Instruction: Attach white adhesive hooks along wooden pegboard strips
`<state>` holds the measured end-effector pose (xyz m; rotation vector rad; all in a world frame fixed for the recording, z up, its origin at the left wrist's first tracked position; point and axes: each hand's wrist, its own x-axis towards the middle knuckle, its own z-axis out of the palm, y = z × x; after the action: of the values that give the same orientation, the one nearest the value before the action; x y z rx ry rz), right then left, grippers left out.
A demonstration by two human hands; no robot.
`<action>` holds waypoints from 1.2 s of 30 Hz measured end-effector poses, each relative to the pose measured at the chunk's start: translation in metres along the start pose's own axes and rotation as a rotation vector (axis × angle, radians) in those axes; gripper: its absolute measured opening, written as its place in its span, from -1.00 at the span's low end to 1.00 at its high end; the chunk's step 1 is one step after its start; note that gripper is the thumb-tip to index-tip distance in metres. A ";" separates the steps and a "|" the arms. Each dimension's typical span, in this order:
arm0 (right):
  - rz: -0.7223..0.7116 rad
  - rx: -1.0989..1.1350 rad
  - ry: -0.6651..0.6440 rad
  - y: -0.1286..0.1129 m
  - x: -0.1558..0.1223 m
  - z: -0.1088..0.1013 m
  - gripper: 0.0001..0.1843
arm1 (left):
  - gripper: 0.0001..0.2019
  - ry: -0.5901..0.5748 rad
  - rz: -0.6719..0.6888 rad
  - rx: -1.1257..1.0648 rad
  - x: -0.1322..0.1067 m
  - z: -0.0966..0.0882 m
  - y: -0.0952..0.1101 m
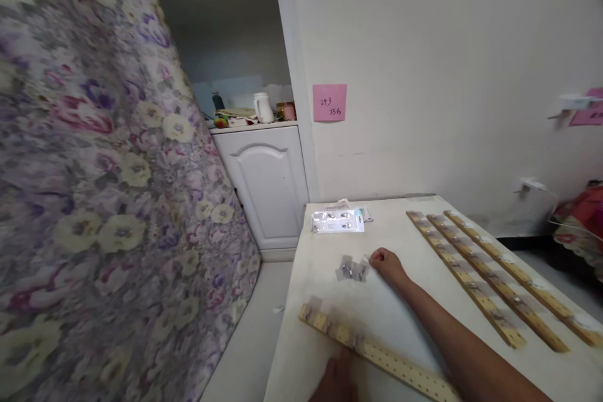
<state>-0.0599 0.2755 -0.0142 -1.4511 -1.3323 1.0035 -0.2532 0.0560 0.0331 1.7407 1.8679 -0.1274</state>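
My right hand (385, 262) is closed in a pinch at the edge of a small clear plastic bag (365, 260), beside a little pile of similar bags (349, 269) with small metal pieces in them. Across the near part of the table lies a pale wooden strip with rows of holes (396, 361). Several small bagged pieces sit along its left part, and its right part shows bare holes. My left hand (332, 380) is at the near edge of this strip, blurred and dark, so its fingers do not show clearly.
Three more wooden strips (466, 276) carrying bagged pieces lie side by side on the right of the white table (386, 220). A clear blister pack (336, 221) lies at the back left. A floral curtain (117, 201) hangs on the left, and a wall stands behind.
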 end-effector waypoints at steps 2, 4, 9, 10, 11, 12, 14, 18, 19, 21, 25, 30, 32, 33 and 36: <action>0.027 0.056 -0.005 -0.001 -0.005 -0.004 -0.91 | -0.39 0.011 0.002 -0.017 -0.004 -0.001 0.001; 0.064 0.119 -0.010 -0.001 -0.010 -0.011 -0.92 | -0.40 0.023 0.001 -0.025 -0.008 -0.002 0.000; 0.139 0.249 -0.005 0.001 -0.032 -0.041 -0.84 | -0.48 0.120 0.086 -0.014 -0.019 0.003 -0.003; 0.152 0.267 -0.017 0.001 -0.039 -0.048 -0.81 | -0.49 0.141 0.100 -0.007 -0.022 0.004 -0.003; 0.166 0.282 -0.036 0.001 -0.046 -0.054 -0.79 | -0.50 0.159 0.110 -0.001 -0.024 0.005 -0.003; 0.181 0.292 -0.059 0.001 -0.054 -0.059 -0.77 | -0.51 0.173 0.113 0.001 -0.027 0.005 -0.002; 0.206 0.307 -0.122 -0.001 -0.074 -0.066 -0.75 | -0.52 0.180 0.123 -0.004 -0.033 0.005 0.002; 0.247 0.334 -0.361 -0.007 -0.114 -0.060 -0.73 | -0.53 0.162 0.203 -0.028 -0.040 0.008 0.012; 0.243 0.331 -0.412 -0.008 -0.123 -0.056 -0.73 | -0.52 0.160 0.223 -0.029 -0.041 0.009 0.013; 0.218 0.314 -0.458 -0.009 -0.137 -0.048 -0.74 | -0.50 0.158 0.251 -0.023 -0.041 0.012 0.017; 0.167 0.262 -0.436 -0.008 -0.148 -0.039 -0.75 | -0.45 0.111 0.267 0.001 -0.036 0.016 0.024; 0.144 0.230 -0.392 -0.004 -0.149 -0.034 -0.78 | -0.41 0.085 0.275 0.006 -0.032 0.017 0.030; 0.124 0.223 -0.380 -0.003 -0.149 -0.033 -0.81 | -0.41 0.092 0.275 0.017 -0.032 0.018 0.031; 0.117 0.220 -0.378 -0.002 -0.149 -0.032 -0.83 | -0.41 0.098 0.275 0.027 -0.031 0.018 0.031; 0.103 0.213 -0.367 0.001 -0.148 -0.030 -0.86 | -0.39 0.110 0.291 0.055 -0.029 0.019 0.032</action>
<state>-0.0444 0.1252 -0.0081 -1.2222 -1.3642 1.4868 -0.2175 0.0260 0.0405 2.0724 1.6763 0.0310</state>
